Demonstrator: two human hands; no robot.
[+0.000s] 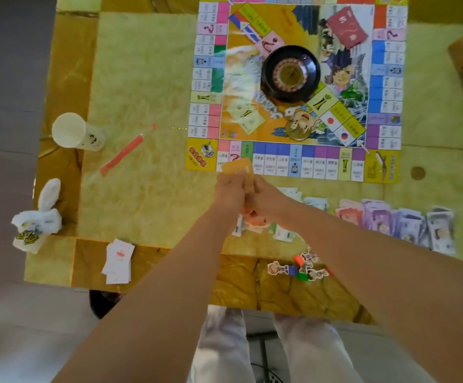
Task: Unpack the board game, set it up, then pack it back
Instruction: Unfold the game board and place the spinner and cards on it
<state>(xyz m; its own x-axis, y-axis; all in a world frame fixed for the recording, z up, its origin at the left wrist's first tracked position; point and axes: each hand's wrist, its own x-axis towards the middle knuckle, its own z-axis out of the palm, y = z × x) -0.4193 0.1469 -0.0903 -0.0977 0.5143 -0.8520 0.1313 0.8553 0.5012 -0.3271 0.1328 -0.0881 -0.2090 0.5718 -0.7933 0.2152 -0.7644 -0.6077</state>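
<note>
The colourful game board (296, 158) lies unfolded on the table, with a black roulette wheel (290, 73) at its centre and a dark red card pack (347, 26) near its far right corner. Both hands meet just below the board's near edge. My left hand (229, 193) and my right hand (266, 196) together grip a small stack of orange cards (237, 167), which tilts over the board's edge. Play-money piles (396, 221) lie in a row to the right of my hands, and more cards (255, 223) lie under my wrists.
Cardboard character pawns (302, 268) lie near the table's front edge. A white card stack (118, 261) sits at front left, a white plastic bag (38, 219) on the left edge, a white cup (77, 131) on its side and a red straw (122, 156) further back.
</note>
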